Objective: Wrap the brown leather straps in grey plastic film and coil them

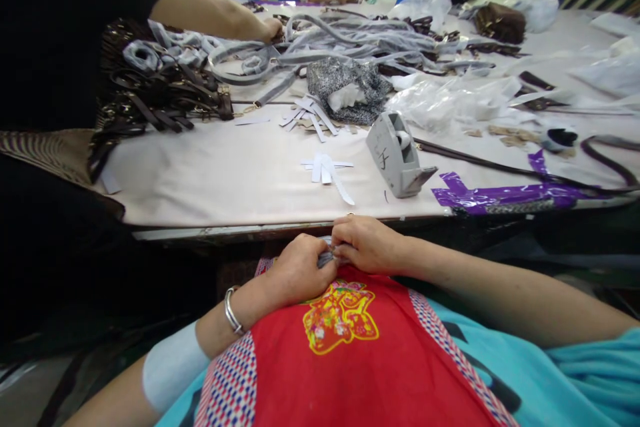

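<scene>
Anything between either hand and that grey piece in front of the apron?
Nothing visible: the left hand and right hand both hold the grey piece directly, though their fingers hide much of it.

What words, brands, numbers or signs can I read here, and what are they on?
Grey tape dispenser: dark handwritten marks, too blurred to read surely; one resembles "千".
Red apron: a yellow-outlined print; I cannot tell whether it is lettering or just a picture.
I can make out no other words, brands or numbers.
</scene>
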A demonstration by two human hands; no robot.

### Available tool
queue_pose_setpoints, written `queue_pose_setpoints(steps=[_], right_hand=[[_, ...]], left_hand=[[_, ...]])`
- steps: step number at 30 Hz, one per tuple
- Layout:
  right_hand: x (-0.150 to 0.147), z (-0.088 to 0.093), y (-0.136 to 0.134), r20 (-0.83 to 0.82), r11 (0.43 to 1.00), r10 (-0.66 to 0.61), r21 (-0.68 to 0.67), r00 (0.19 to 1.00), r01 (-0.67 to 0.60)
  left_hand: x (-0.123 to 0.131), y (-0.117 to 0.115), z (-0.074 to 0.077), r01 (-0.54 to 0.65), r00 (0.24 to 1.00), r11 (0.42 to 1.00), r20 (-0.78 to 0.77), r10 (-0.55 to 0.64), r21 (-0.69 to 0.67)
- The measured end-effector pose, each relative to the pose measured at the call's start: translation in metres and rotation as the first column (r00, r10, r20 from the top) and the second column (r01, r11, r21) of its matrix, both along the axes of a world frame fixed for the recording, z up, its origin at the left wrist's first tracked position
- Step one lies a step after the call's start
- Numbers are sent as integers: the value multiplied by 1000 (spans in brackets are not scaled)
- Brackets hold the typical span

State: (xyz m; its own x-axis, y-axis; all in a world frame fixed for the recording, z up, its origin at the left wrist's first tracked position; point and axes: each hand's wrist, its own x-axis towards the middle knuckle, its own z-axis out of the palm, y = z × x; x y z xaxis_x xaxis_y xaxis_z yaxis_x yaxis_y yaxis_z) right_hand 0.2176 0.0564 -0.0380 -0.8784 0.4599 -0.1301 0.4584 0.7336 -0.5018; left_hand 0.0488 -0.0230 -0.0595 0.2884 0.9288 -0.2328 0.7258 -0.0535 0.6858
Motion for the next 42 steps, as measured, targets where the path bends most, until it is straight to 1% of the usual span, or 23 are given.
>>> queue_pose_setpoints(steps=[1, 3, 5, 6, 8, 11, 13, 14, 16, 18, 19, 21, 25, 27, 29, 30, 31, 33, 35, 36, 37, 39, 42], right_hand=[[2, -2, -4, -18, 995, 30, 99, 999, -28], [5, -7, -11, -61, 951, 87, 303, 994, -65], [9, -12, -17, -131, 888, 115, 459, 985, -43], [11, -14, -18, -170, 866, 119, 501, 978, -18], [15, -18, -20, -252, 861, 121, 509, 960, 25], [23, -25, -19, -352, 910, 137, 413, 926, 22], [27, -27, -20, -401, 923, 141, 385, 905, 27], [29, -28, -20, -417, 919, 142, 394, 898, 38], [31, -27, -22, -433, 899, 142, 433, 890, 67], [31, -25, -22, -446, 880, 136, 464, 885, 99], [31, -24, -22, -463, 875, 131, 470, 877, 118], [29, -25, -21, -526, 874, 114, 457, 843, 168], [29, -26, -23, -625, 903, 57, 365, 779, 228], [35, -21, -20, -634, 912, 31, 334, 773, 237], [47, -10, -10, -667, 890, -41, 314, 744, 331], [56, -3, 0, -702, 853, -115, 293, 703, 432], [65, 5, 13, -739, 790, -216, 251, 638, 559], [87, 18, 46, -764, 597, -483, 70, 428, 799], [106, 25, 81, -618, 386, -759, -173, 205, 906], [114, 25, 97, -489, 308, -861, -276, 143, 911], [120, 23, 111, -400, 267, -908, -321, 125, 909], [124, 13, 132, -281, 226, -952, -366, 124, 903], [120, -4, 143, -172, 184, -977, -407, 123, 895]], left_hand=[[0, 0, -1, 10, 999, 998, 33, -7, -68], [2, 1, -4, 20, 993, 987, 118, -1, -162], [3, 2, -6, 5, 980, 980, 196, 34, -197], [4, 3, -6, -12, 973, 977, 224, 60, -211], [5, 4, -6, -54, 958, 965, 258, 123, -256], [4, 5, -6, -104, 930, 938, 301, 210, -331], [1, 5, -8, -94, 887, 919, 387, 252, -382], [0, 4, -9, -67, 844, 906, 461, 275, -418], [-2, 4, -11, 1, 708, 872, 617, 345, -489], [-2, 4, -12, 39, 584, 845, 698, 414, -534], [-1, 4, -12, 40, 558, 840, 709, 431, -541], [1, 5, -10, 22, 563, 849, 709, 426, -527], [3, 9, -4, -35, 616, 897, 697, 366, -441], [2, 10, -1, -72, 666, 925, 673, 323, -372], [-1, 11, 2, -119, 732, 951, 622, 278, -286], [-2, 11, 5, -144, 767, 960, 586, 263, -241], [-3, 11, 7, -170, 800, 965, 544, 253, -198], [-5, 11, 11, -203, 853, 971, 464, 238, -125], [-4, 12, 15, -209, 889, 976, 402, 217, -64], [-3, 13, 16, -207, 902, 978, 381, 205, -37], [-2, 14, 18, -203, 910, 979, 368, 193, -13], [2, 14, 21, -202, 916, 979, 359, 182, 19], [6, 13, 23, -226, 910, 974, 363, 200, 30]])
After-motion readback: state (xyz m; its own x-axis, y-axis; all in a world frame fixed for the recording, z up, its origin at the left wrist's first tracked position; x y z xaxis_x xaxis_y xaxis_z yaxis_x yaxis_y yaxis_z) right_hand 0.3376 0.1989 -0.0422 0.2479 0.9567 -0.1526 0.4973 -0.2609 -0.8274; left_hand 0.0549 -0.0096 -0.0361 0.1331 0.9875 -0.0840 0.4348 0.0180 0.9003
